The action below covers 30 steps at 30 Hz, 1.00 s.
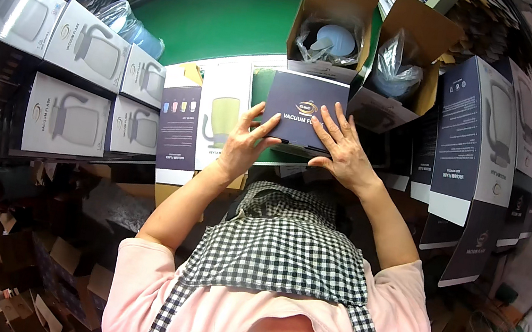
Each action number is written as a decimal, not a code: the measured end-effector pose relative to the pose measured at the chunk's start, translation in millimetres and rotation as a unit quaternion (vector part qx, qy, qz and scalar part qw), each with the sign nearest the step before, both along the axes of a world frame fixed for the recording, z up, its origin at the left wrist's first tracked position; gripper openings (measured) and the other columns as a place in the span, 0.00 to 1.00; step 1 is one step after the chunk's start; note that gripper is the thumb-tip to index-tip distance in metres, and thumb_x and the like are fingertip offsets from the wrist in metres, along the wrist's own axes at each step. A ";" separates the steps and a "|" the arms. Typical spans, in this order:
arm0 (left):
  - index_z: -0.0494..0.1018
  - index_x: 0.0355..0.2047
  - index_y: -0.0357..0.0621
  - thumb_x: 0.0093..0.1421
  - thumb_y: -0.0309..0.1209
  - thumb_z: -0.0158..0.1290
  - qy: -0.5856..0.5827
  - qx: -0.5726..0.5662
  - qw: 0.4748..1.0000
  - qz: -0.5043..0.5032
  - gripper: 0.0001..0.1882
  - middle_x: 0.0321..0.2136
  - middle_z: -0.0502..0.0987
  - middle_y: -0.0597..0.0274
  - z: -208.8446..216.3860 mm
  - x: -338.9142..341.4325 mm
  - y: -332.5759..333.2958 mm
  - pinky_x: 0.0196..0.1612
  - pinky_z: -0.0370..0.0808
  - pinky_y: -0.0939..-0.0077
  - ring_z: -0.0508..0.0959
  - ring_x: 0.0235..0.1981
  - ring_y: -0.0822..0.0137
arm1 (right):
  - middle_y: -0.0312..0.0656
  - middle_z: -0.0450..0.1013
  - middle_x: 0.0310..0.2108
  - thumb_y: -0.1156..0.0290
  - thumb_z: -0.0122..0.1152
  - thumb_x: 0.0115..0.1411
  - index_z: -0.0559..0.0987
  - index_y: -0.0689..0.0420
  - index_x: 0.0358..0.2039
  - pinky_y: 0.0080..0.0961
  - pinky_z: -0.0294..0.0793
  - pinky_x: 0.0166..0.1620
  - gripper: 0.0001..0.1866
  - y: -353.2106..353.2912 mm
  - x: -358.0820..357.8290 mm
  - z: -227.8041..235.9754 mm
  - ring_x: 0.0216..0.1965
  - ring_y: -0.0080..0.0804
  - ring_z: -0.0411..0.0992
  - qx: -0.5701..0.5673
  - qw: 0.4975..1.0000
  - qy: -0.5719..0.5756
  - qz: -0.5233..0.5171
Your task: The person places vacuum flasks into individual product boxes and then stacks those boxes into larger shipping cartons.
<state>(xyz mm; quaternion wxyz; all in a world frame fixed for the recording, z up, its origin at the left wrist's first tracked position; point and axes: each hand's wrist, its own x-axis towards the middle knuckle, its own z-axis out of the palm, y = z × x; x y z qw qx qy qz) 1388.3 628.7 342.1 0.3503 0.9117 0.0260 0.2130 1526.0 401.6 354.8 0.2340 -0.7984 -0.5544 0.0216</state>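
A dark blue carton (284, 92) with its lid down stands in front of me at the table's near edge. My left hand (245, 141) grips its front left corner, thumb at the front edge and index finger over the lid. My right hand (350, 153) lies on the right part of the lid, its fingers spread flat and its thumb by the front edge. Behind this carton stands an open carton (321, 70) with a pale blue jug (335, 40) in clear plastic. Another open carton (377, 111), to its right, holds a plastic-wrapped jug (396, 79).
Cartons with jug pictures (70, 116) are stacked at the left, a plastic-wrapped blue jug (139, 39) behind them. A printed carton (177, 126) is left of my left arm. Tall dark cartons (460, 139) stand at the right. The green table (228, 15) reaches back.
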 end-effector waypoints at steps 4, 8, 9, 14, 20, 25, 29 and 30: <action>0.65 0.62 0.37 0.55 0.31 0.63 -0.026 0.123 0.992 -0.028 0.34 0.64 0.61 0.42 -7.9 -5.9 -3.9 0.66 0.62 0.55 0.61 0.66 0.46 | 0.42 0.48 0.72 0.56 0.67 0.52 0.56 0.49 0.70 0.64 0.38 0.69 0.47 1.4 -1.5 9.8 0.73 0.46 0.41 -0.064 0.993 -0.099 -0.017; 0.61 0.64 0.34 0.58 0.32 0.61 -0.018 0.159 0.987 -0.024 0.36 0.64 0.61 0.40 -10.6 -3.5 -7.1 0.68 0.59 0.56 0.58 0.68 0.46 | 0.44 0.48 0.72 0.59 0.65 0.54 0.56 0.49 0.70 0.68 0.38 0.67 0.44 3.5 -3.8 12.0 0.74 0.44 0.40 -0.093 0.991 -0.097 -0.012; 0.61 0.64 0.33 0.58 0.34 0.61 -0.013 0.175 0.984 -0.016 0.36 0.64 0.61 0.40 -9.0 -3.8 -8.8 0.68 0.58 0.55 0.58 0.68 0.46 | 0.45 0.47 0.72 0.60 0.63 0.56 0.55 0.51 0.70 0.69 0.37 0.67 0.43 5.7 -10.1 5.8 0.73 0.45 0.40 -0.102 0.984 -0.140 -0.048; 0.73 0.54 0.37 0.57 0.36 0.62 -0.026 0.188 0.982 0.006 0.26 0.56 0.72 0.47 4.8 2.5 -2.2 0.61 0.65 0.58 0.68 0.61 0.51 | 0.48 0.50 0.71 0.65 0.62 0.56 0.58 0.59 0.68 0.68 0.32 0.68 0.40 23.1 -32.1 -3.7 0.73 0.48 0.41 -0.066 0.976 -0.186 -0.089; 0.80 0.41 0.45 0.51 0.32 0.65 -0.017 0.097 0.986 -0.136 0.16 0.41 0.79 0.58 38.5 30.1 -2.7 0.52 0.71 0.63 0.74 0.50 0.58 | 0.40 0.70 0.44 0.76 0.66 0.52 0.83 0.53 0.36 0.55 0.64 0.64 0.10 30.4 -52.8 -43.4 0.55 0.40 0.69 0.313 0.942 -0.114 -0.027; 0.78 0.36 0.41 0.50 0.26 0.63 -0.056 0.211 0.939 -0.264 0.12 0.41 0.77 0.57 22.6 33.9 0.1 0.49 0.75 0.64 0.75 0.48 0.58 | 0.39 0.68 0.39 0.75 0.68 0.51 0.83 0.52 0.35 0.53 0.67 0.62 0.09 29.3 -47.8 -49.4 0.51 0.39 0.70 0.352 0.930 -0.106 0.000; 0.76 0.33 0.35 0.55 0.25 0.60 -0.045 -0.010 0.996 -0.076 0.07 0.44 0.74 0.53 13.6 36.2 -5.1 0.53 0.70 0.67 0.73 0.49 0.55 | 0.43 0.70 0.45 0.74 0.63 0.55 0.82 0.53 0.43 0.47 0.69 0.60 0.14 28.3 -51.0 -40.0 0.53 0.43 0.70 0.307 0.943 -0.116 -0.059; 0.73 0.46 0.32 0.58 0.26 0.58 -0.068 0.046 0.996 -0.032 0.16 0.50 0.71 0.45 3.6 37.9 0.2 0.56 0.68 0.62 0.71 0.51 0.48 | 0.47 0.70 0.51 0.73 0.63 0.56 0.81 0.57 0.47 0.44 0.68 0.60 0.17 31.8 -52.1 -35.4 0.56 0.44 0.69 0.255 0.949 -0.171 -0.075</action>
